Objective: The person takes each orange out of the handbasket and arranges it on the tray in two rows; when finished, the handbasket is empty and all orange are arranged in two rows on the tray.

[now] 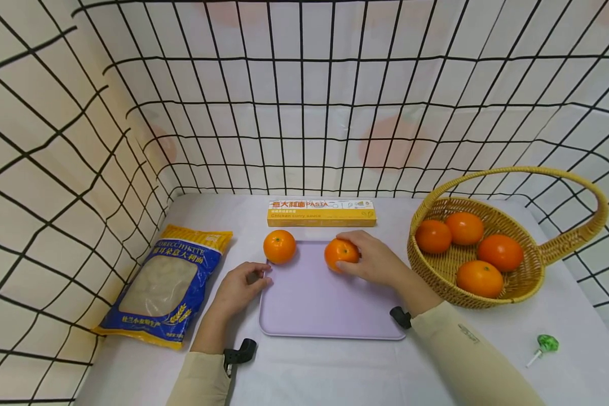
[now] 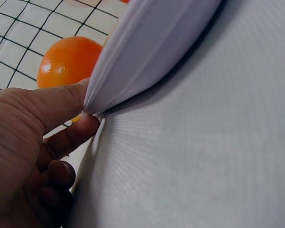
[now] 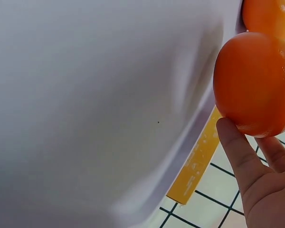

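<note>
A lilac rectangular tray (image 1: 330,310) lies flat in front of me. At its left edge my left hand (image 1: 241,288) pinches the rim between thumb and forefinger, as the left wrist view shows up close. My right hand (image 1: 378,260) grips a glossy orange (image 1: 340,255) over the far part of the tray, thumb on the near side and fingers round the far side. In the right wrist view this orange (image 3: 251,85) overlaps the tray's far rim. A second orange (image 1: 279,247) sits at the tray's far left corner, just beyond my left fingertips.
Right of the tray stands a wicker basket (image 1: 426,282) with a tall handle and several oranges inside. A yellow and white pasta box (image 1: 321,215) lies behind the tray. A blue pasta bag (image 1: 157,285) is at left, a green lollipop (image 1: 547,343) at right. Black wire mesh (image 1: 304,135) encloses the table.
</note>
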A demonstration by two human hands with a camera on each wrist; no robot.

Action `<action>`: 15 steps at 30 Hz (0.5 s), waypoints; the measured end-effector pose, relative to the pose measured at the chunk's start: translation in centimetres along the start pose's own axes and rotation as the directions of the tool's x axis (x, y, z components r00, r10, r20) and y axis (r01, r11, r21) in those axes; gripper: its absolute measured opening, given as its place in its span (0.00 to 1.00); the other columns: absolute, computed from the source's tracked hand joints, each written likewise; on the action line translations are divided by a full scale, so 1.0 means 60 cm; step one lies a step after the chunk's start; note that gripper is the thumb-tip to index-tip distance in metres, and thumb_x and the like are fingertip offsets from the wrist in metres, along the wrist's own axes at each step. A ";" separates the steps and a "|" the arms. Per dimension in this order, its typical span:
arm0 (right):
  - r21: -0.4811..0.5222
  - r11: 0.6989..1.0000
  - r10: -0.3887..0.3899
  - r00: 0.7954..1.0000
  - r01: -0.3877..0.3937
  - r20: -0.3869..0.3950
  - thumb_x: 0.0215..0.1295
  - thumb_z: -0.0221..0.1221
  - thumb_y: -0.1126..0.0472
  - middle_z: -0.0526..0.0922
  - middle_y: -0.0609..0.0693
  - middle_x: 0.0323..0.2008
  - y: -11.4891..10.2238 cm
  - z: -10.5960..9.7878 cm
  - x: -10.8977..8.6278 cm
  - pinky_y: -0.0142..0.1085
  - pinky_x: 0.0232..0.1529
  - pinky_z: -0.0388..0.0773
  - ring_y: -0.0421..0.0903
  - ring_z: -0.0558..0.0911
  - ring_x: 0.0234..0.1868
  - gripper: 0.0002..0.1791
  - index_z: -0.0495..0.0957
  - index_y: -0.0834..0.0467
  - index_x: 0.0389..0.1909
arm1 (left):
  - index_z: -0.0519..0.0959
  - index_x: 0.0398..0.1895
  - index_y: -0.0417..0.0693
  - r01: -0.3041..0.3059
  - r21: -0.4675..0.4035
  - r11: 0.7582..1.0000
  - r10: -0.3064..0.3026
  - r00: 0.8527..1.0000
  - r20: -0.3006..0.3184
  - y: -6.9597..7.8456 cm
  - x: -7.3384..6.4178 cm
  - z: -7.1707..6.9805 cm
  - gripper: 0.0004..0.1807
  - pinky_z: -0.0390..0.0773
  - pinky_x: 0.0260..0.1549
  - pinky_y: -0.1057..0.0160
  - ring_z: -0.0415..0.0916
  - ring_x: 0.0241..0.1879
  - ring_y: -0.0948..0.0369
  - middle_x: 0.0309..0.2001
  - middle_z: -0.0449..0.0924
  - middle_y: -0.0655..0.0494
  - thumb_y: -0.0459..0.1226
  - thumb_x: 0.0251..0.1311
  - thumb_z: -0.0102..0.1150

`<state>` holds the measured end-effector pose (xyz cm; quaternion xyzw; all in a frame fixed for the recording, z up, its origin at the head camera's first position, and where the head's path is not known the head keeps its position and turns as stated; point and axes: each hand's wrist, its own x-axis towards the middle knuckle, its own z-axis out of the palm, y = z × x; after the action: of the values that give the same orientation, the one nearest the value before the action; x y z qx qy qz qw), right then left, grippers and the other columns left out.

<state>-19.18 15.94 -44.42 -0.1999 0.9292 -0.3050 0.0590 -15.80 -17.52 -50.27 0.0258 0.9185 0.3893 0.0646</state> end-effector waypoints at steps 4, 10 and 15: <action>-0.015 1.000 0.009 1.000 -0.009 0.008 0.60 0.70 0.48 0.77 0.52 0.65 -0.002 0.001 0.009 0.54 0.63 0.75 0.52 0.77 0.62 0.35 0.73 0.52 0.68 | 0.85 0.53 0.58 0.001 -0.005 1.000 -0.001 1.000 0.003 0.000 0.001 0.000 0.15 0.76 0.54 0.52 0.74 0.46 0.57 0.45 0.82 0.58 0.44 0.63 0.70; -0.025 0.999 0.027 0.999 -0.026 0.025 0.60 0.70 0.47 0.76 0.51 0.66 -0.002 0.006 0.022 0.53 0.63 0.75 0.51 0.77 0.62 0.36 0.73 0.51 0.68 | 0.85 0.53 0.59 0.003 -0.011 1.000 -0.003 1.000 0.000 0.002 0.000 0.000 0.16 0.75 0.53 0.54 0.74 0.45 0.57 0.44 0.82 0.58 0.44 0.62 0.70; -0.019 0.999 0.035 0.999 -0.035 0.038 0.61 0.69 0.46 0.76 0.52 0.67 -0.001 0.009 0.031 0.52 0.63 0.75 0.52 0.77 0.62 0.36 0.72 0.51 0.69 | 0.85 0.52 0.59 0.005 -0.014 1.000 -0.005 1.000 0.001 0.002 -0.001 0.000 0.15 0.75 0.53 0.54 0.74 0.45 0.58 0.44 0.81 0.58 0.44 0.63 0.70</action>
<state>-20.77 14.85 -44.81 -0.1899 0.9341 -0.2916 0.0801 -15.73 -17.46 -50.16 0.0231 0.9157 0.3956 0.0660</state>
